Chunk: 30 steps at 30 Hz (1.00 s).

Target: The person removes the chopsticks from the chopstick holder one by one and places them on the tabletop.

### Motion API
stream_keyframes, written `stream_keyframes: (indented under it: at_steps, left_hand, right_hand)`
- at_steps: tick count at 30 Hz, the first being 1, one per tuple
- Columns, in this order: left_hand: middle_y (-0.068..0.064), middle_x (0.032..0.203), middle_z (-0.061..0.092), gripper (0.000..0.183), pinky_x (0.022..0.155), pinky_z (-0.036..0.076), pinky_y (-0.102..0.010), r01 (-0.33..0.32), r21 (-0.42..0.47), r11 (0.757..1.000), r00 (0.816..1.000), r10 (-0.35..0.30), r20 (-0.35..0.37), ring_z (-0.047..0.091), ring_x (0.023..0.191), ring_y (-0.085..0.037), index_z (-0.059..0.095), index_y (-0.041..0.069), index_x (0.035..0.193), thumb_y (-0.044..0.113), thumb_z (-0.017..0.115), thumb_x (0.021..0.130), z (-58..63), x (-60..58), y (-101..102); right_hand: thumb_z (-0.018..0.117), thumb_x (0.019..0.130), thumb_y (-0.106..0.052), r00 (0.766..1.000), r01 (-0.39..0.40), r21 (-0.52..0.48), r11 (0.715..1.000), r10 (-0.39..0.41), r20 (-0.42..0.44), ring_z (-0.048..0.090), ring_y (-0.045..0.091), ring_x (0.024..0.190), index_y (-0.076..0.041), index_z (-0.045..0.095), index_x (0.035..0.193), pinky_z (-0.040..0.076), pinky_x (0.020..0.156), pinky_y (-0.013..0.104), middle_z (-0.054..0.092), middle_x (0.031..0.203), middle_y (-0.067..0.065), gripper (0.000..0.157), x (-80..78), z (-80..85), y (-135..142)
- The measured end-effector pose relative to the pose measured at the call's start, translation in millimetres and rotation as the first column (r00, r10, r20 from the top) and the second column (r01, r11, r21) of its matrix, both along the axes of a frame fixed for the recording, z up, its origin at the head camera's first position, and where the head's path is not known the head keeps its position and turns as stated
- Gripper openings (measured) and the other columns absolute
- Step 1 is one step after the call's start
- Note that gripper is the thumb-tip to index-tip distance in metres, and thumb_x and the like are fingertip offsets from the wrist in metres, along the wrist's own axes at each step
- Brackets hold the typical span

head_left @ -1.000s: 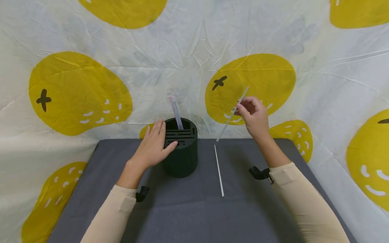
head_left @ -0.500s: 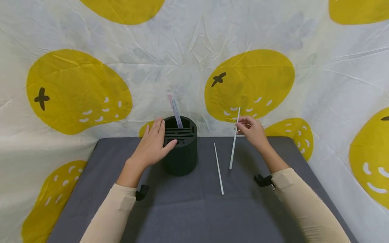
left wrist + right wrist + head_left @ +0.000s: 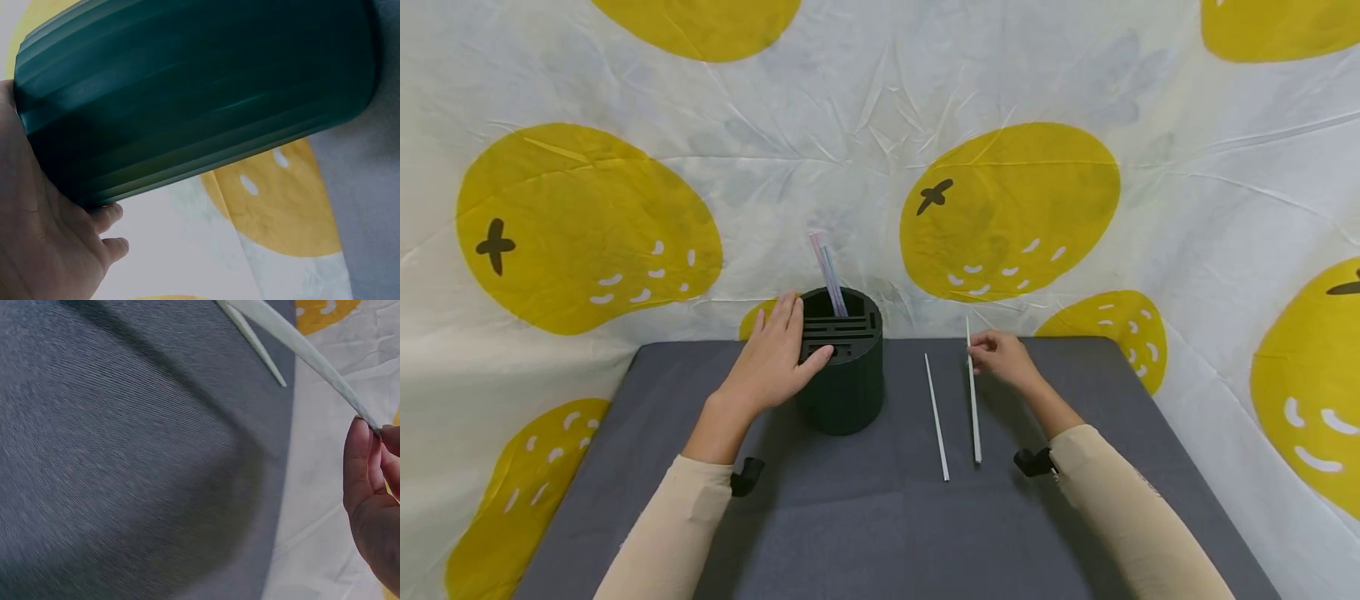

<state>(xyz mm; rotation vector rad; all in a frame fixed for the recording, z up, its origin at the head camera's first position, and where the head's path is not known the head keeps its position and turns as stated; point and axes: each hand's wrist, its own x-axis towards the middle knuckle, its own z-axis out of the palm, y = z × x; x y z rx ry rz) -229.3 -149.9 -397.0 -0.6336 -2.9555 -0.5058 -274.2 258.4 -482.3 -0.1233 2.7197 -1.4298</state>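
Observation:
Straight fingers of my left hand (image 3: 771, 354) rest along the left rim of a dark green round holder (image 3: 844, 392), the thumb reaching over its slotted top. In the left wrist view the palm lies against the upper end of the holder's ribbed wall (image 3: 200, 94). Several pinkish and bluish straws (image 3: 830, 275) stand in the holder's back opening. To the right, my right hand (image 3: 1003, 358) pinches a thin white stick (image 3: 973, 417) near its far end, the near end pointing towards me. A second thin white stick (image 3: 937, 421) lies on the table, left of the held one.
Dark grey cloth covers the table (image 3: 850, 533), which ends at a pale curtain (image 3: 820, 108) printed with yellow fruit shapes. Black bands with small mounts sit at both wrists. The holder stands near the table's back edge.
My right hand has come down with the pinched stick, which has swung from slanting in the air to roughly parallel with the lying one. The left hand stays on the holder.

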Motion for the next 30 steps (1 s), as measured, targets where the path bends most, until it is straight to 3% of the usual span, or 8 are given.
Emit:
stream_keyframes:
  at_steps: [6,11,17,23,30]
  left_hand:
    - [-0.015,0.174,-0.004,0.100,0.127,0.003,-0.063,-0.006,-0.003,1.000,1.000,0.006,0.003,-0.001,0.162,-0.033,0.005,0.000,0.165,0.072,0.033,0.103,-0.2,1.6,-1.2]
    - [-0.014,0.174,-0.005,0.099,0.128,0.000,-0.062,-0.006,0.002,1.000,1.000,0.006,0.013,-0.003,0.162,-0.031,0.004,0.000,0.165,0.071,0.034,0.103,0.3,3.4,-2.0]
    - [-0.015,0.174,-0.005,0.098,0.128,0.000,-0.062,-0.008,0.004,1.000,1.000,0.008,0.012,-0.004,0.162,-0.030,0.005,0.000,0.165,0.070,0.034,0.103,1.3,4.3,-2.8]
    - [-0.015,0.174,-0.005,0.098,0.128,0.001,-0.062,-0.011,0.007,1.000,1.000,0.011,0.012,-0.002,0.162,-0.031,0.005,0.000,0.165,0.070,0.035,0.103,1.2,5.0,-2.5]
    - [-0.014,0.174,-0.004,0.098,0.128,0.000,-0.062,-0.005,0.012,1.000,1.000,0.005,0.005,-0.002,0.162,-0.031,0.005,0.000,0.165,0.071,0.034,0.103,1.5,3.8,-0.2]
  right_hand:
    - [0.064,0.102,-0.007,0.996,0.016,-0.036,0.999,-0.013,0.094,0.069,0.010,0.065,0.011,0.066,0.117,0.062,0.064,0.029,0.074,0.092,0.017,0.024,-3.3,-20.4,-5.0]
    - [0.063,0.102,-0.005,0.984,0.026,-0.066,0.997,-0.014,0.176,0.068,0.011,0.065,0.014,0.064,0.119,0.064,0.066,0.033,0.072,0.090,0.014,0.026,-4.2,-31.1,-10.3]
    - [0.063,0.101,-0.004,0.973,0.044,-0.094,0.995,-0.021,0.228,0.067,0.012,0.066,0.015,0.064,0.119,0.063,0.064,0.032,0.070,0.091,0.017,0.026,-6.5,-37.8,-17.1]
    - [0.065,0.100,-0.004,0.955,0.105,-0.075,0.992,-0.080,0.286,0.065,0.011,0.062,0.012,0.067,0.114,0.061,0.059,0.028,0.068,0.081,0.010,0.021,-5.8,-41.9,-20.3]
    - [0.068,0.097,-0.003,0.950,0.124,-0.053,0.991,-0.103,0.294,0.067,0.011,0.062,0.009,0.068,0.104,0.061,0.059,0.027,0.070,0.077,0.007,0.014,-3.0,-41.5,-20.7]
